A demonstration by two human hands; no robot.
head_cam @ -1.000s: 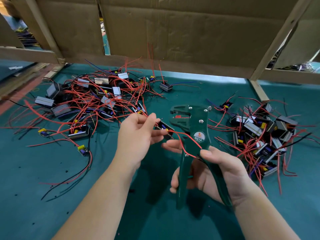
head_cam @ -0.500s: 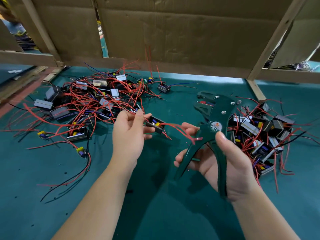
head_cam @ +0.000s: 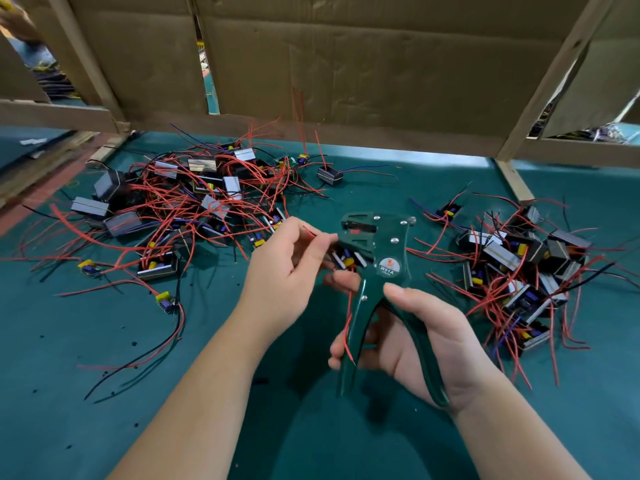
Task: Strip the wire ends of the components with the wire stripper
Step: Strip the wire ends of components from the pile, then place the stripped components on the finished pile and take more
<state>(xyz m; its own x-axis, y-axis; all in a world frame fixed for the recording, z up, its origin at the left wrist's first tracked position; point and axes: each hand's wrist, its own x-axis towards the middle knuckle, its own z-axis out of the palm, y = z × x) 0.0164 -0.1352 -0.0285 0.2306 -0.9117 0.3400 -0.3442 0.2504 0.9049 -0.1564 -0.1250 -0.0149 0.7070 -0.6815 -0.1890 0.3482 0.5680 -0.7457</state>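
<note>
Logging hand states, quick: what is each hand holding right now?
Left hand: pinching a red wire of a component.
Right hand: closed around the handles of the green wire stripper.

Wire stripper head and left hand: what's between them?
Head view: a small component with yellow and blue parts, its red wire pinched by the left hand beside the wire stripper head.

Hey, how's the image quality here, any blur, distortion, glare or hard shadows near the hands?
Head view: wide-angle distortion splays the wooden slats; the left hand, pinching a wire, looks slightly soft, while the stripper in the right hand shows a readable label; soft shadows fall on the mat under the arms; no strong glare.
</note>
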